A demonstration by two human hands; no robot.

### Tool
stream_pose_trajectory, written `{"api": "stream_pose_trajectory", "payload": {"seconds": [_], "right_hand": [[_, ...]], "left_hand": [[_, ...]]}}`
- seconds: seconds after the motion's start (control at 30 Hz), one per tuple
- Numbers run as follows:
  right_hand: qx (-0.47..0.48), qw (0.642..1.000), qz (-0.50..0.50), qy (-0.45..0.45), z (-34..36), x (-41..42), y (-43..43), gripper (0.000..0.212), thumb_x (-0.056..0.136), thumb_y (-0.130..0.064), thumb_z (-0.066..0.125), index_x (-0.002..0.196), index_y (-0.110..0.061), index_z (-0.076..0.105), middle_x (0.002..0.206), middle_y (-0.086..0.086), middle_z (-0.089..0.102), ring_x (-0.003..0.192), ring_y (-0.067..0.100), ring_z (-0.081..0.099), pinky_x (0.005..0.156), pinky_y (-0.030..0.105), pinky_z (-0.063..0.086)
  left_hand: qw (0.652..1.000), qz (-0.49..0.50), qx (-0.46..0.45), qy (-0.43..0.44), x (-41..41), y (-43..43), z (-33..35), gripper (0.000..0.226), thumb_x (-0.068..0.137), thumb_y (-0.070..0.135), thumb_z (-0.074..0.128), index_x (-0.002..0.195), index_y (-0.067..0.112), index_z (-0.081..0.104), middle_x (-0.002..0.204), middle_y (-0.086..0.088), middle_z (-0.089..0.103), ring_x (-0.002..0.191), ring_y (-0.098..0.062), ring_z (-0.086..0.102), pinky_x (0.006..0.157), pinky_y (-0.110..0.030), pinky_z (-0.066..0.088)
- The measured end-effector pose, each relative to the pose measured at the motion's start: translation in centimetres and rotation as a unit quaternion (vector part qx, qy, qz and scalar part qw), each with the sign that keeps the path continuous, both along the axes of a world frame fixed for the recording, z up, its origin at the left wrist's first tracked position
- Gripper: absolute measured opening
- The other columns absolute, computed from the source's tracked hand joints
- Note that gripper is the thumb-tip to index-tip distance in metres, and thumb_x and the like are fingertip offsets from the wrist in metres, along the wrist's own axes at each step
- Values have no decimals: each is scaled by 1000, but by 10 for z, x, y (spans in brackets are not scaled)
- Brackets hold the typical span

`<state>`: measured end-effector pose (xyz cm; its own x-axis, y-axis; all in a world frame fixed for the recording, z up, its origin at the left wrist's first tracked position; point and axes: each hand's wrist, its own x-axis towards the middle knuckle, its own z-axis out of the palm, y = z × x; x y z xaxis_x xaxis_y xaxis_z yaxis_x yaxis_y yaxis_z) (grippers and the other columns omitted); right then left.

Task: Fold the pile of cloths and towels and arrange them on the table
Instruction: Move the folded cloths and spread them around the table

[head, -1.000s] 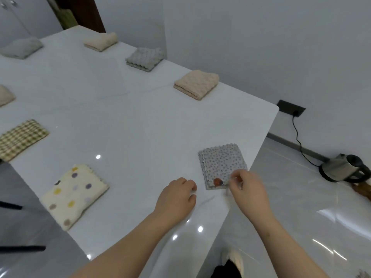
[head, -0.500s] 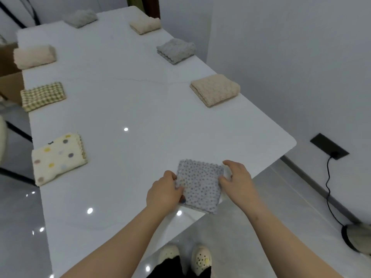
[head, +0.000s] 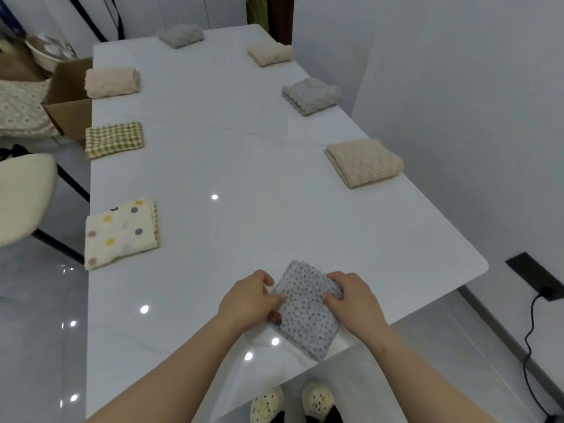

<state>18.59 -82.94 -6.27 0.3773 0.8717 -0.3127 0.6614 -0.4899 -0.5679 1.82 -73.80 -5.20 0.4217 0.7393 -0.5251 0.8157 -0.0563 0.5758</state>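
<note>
The folded grey dotted cloth (head: 305, 312) lies flat at the near edge of the white table (head: 229, 163), between both hands. The left hand (head: 247, 300) grips the cloth's left edge, thumb on top; the right hand (head: 354, 303) clamps its right edge, fingers curled over the far corner

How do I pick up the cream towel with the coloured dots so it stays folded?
Probably take the dotted cream towel by its right edge, coming from the middle of the table. The wavy trimmed ends are stacked there, so one grip pinching through the whole stack should keep the layers together.
</note>
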Motion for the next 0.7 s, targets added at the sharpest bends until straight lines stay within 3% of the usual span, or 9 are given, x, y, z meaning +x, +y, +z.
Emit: {"api": "stream_pose_trajectory", "payload": {"seconds": [0.1, 0.2, 0.3, 0.37, 0.5, 0.7], "right_hand": [[39, 998, 24, 33, 2, 1, 4, 38, 89, -16, 53, 126, -20, 50, 121, 2, 50, 106, 9, 45, 84, 16, 32], [75, 995, -18, 61, 6, 5, -1, 45, 89, -19, 56, 132, -19, 43, 120, -2, 43, 103, 3, 39, 86, 14, 31], [59, 994, -60, 76, 5, 11, -7, 37, 89, -28, 56, 122, -15, 46, 96, -5, 50, 82, 7, 48, 65, 14, 35], [31, 995, -35, 86, 4, 11, -9, 30, 88, -36, 55, 110, -17, 49, 80, -6, 54, 74, 7, 52, 58, 15, 35], [7, 996, 3, 92, 0, 11, -5, 24, 85, -40, 58, 98, -22, 49, 78, -6, 53, 90, 18, 55, 69, 24, 39], [11, 990, 9, 138, -5, 18, -12, 45, 82, -25, 62, 124, -20, 45, 82, -4, 55, 90, 18, 56, 71, 23, 42]], "left_hand": [[1000, 6, 8, 23, 4, -4, -1, 18, 85, 37, 60, 90, 24, 50, 78, 14, 51, 80, -9, 53, 68, -21, 42], [997, 74, 21, -8, 4, -14, -6, 14, 86, 31, 60, 77, 25, 50, 73, 12, 51, 69, -4, 48, 58, -17, 36], [982, 175, 16, -63, 4, -24, -7, 16, 86, 27, 61, 73, 25, 52, 69, 8, 55, 65, -4, 50, 58, -19, 38], [969, 231, 12, -87, 4, -31, -8, 16, 86, 26, 61, 73, 24, 53, 69, 6, 55, 66, -7, 50, 60, -22, 39], [955, 277, 15, -105, 5, -44, -9, 14, 86, 24, 61, 75, 22, 53, 69, 5, 55, 65, -9, 50, 61, -23, 40], [955, 272, 21, -117, 1, -61, -8, 24, 86, 19, 62, 81, 25, 40, 69, 0, 58, 66, -11, 55, 59, -20, 42]]}}
